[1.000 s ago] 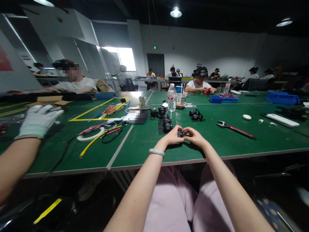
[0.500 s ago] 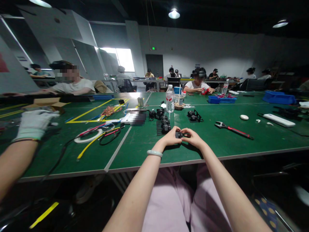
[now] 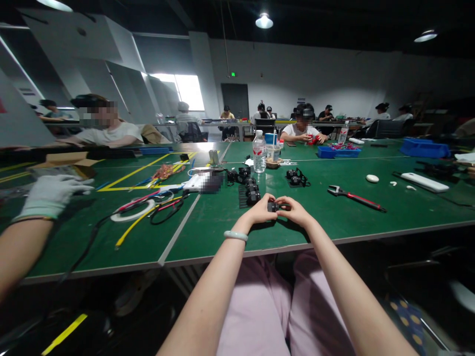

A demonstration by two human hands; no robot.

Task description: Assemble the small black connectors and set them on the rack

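Note:
Near the table's front edge, my left hand (image 3: 261, 210) and my right hand (image 3: 295, 210) meet around a small black part (image 3: 272, 206). Both hands have their fingers closed on it, and they partly cover it, so its exact kind is unclear. Just beyond my left hand lies a row of similar black parts (image 3: 253, 191) beside a black comb-like strip (image 3: 243, 197). More black pieces (image 3: 244, 173) sit behind that row. Farther off to the right rests another black assembly (image 3: 296, 177) with a loop at its side.
A water bottle (image 3: 259, 152) stands beyond my hands. An adjustable wrench (image 3: 356, 199) and a white power bank (image 3: 425, 182) lie to the right. Cables (image 3: 134, 210) spread on the left, near a co-worker's gloved hand (image 3: 50, 195). A blue tray (image 3: 343, 152) sits farther back.
The view has shifted slightly. My hands keep the same hold on the small black part, and the co-worker's gloved hand has moved a little.

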